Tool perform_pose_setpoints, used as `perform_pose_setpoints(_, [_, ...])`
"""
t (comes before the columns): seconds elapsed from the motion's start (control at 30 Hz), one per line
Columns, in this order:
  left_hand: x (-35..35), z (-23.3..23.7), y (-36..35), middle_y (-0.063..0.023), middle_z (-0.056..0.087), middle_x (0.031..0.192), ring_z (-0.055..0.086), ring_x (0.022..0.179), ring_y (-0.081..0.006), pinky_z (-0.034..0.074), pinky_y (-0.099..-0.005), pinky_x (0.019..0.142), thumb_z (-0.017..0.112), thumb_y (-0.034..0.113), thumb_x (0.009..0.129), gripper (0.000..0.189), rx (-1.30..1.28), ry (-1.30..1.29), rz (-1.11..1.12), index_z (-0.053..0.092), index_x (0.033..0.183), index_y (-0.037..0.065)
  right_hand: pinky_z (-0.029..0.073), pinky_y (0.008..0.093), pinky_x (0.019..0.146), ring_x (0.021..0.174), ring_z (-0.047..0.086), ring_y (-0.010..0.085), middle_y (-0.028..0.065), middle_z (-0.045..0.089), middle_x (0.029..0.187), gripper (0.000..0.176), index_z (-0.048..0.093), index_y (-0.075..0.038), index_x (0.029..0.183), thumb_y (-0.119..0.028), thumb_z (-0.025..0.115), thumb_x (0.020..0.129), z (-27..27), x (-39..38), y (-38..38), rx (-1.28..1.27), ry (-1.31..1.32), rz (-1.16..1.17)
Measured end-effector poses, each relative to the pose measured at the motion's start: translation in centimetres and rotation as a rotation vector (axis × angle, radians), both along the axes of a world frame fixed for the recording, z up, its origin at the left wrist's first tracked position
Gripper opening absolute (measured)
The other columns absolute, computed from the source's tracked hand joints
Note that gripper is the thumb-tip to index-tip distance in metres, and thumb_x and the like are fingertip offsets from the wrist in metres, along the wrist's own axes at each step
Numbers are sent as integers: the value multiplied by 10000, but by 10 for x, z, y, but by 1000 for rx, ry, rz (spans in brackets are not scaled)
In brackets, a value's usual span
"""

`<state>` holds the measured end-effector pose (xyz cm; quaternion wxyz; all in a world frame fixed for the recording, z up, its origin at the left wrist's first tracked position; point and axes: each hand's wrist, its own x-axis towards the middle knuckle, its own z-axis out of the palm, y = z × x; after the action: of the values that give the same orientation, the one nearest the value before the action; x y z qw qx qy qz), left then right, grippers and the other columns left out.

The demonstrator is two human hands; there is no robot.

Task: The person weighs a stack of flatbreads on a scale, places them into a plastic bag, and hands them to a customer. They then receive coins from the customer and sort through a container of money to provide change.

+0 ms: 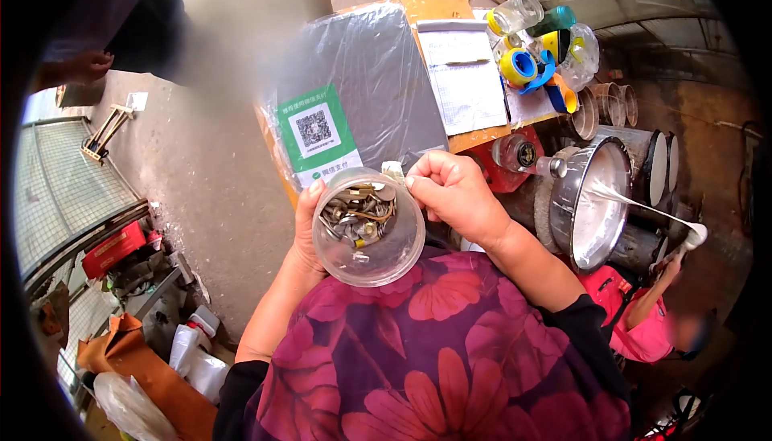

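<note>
A round clear plastic tub (376, 261) is tilted toward me in front of my chest. Inside lies a heap of small metal pieces (358, 216), some silver and some brass-coloured. My left hand (309, 220) grips the tub's left side, fingers wrapped around its wall. At the right of the rim, my right hand (458, 196) is closed in a pinch. Beside its fingertips shows a small whitish piece (393, 170); I cannot tell whether the fingers hold it or the rim. Just beyond the tub is a green QR-code sign (342, 111).
A plastic-wrapped dark board (370, 63) covers much of the table, beside an open notebook (462, 99) with a pen. Tape rolls (517, 65) and jars (521, 13) stand at the right. A pot (599, 232) of white paste is nearby. One person stands ahead, another is at right.
</note>
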<state>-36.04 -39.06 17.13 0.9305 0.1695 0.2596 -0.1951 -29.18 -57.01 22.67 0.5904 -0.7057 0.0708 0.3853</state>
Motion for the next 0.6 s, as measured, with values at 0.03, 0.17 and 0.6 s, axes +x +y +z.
perform_pose_setpoints(0.03, [0,0,1,-149,609,1004,601,892,-251,492,-385,819,538,453,763,563,13,-16,0,531,1095,-1,356,165,443,519,458,13,-26,545,642,102,539,-42,789,-128,551,842,-1,0,1,1,31,-10])
perform_pose_setpoints(0.17, [-1,-3,0,-149,604,1015,596,903,-256,489,-390,820,530,454,773,553,156,-162,11,528,1100,8,356,166,453,530,450,14,-35,522,645,109,544,-35,788,-130,565,838,-9,7,0,17,90,19])
perform_pose_setpoints(0.6, [2,-8,6,-137,579,1059,561,956,-265,440,-395,862,443,424,822,500,31,-137,19,505,1127,33,482,323,608,698,582,235,94,568,829,198,580,12,870,-91,543,705,85,10,35,-234,-1239,1065])
